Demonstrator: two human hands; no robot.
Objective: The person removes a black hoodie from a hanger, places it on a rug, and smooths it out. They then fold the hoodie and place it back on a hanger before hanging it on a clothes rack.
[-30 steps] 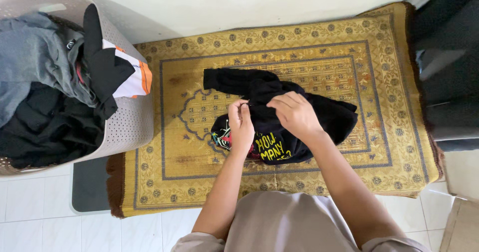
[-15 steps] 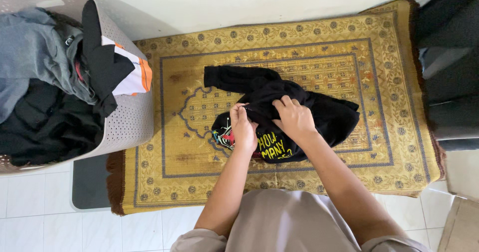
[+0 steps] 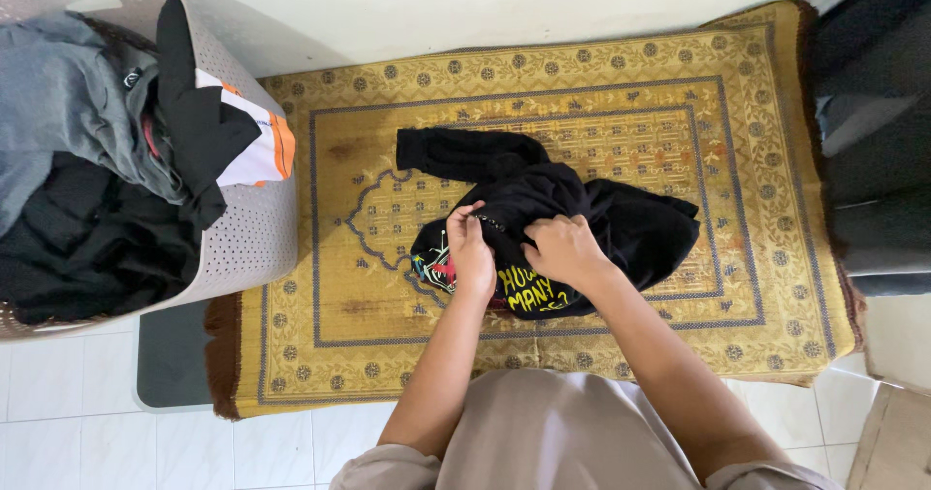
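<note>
A crumpled black garment (image 3: 582, 199) with a yellow and red print lies in the middle of a yellow patterned rug (image 3: 756, 141). One sleeve stretches out to the upper left. My left hand (image 3: 470, 247) pinches the cloth near the print at the garment's left side. My right hand (image 3: 562, 249) grips a fold of the same garment just beside it. Both hands are close together over the printed part.
A pale perforated laundry basket (image 3: 247, 238) stands at the left, heaped with grey, black and orange-and-white clothes (image 3: 87, 160). A dark mat (image 3: 170, 364) lies under it. Dark furniture (image 3: 873, 112) borders the rug on the right. White floor tiles surround the rug.
Both hands have shifted a little toward me and closer together on the garment. The cloth under them has bunched up more; the sleeve stays stretched out.
</note>
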